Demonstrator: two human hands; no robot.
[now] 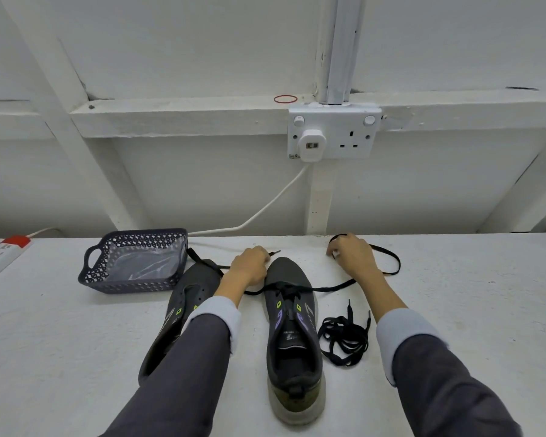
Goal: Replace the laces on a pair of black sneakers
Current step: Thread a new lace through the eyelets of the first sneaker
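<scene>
Two black sneakers lie on the white table, toes pointing away from me. The right sneaker (pixel 292 329) has a black lace (pixel 334 287) threaded through its lowest eyelets, and both ends run out sideways. My left hand (pixel 252 263) grips the left end near the toe, the lace tip poking out past my fingers. My right hand (pixel 350 252) holds the right end, which loops behind it near the table's far edge. The left sneaker (pixel 186 298) has no lace and is partly hidden under my left forearm. A loose bundled black lace (pixel 344 337) lies right of the right sneaker.
A dark perforated basket (pixel 133 261) with a plastic bag inside stands at the left, touching the left sneaker's toe. A white power strip (pixel 0 257) lies at the far left edge. A wall socket (pixel 333 134) with a plugged charger and its cable hangs behind the table.
</scene>
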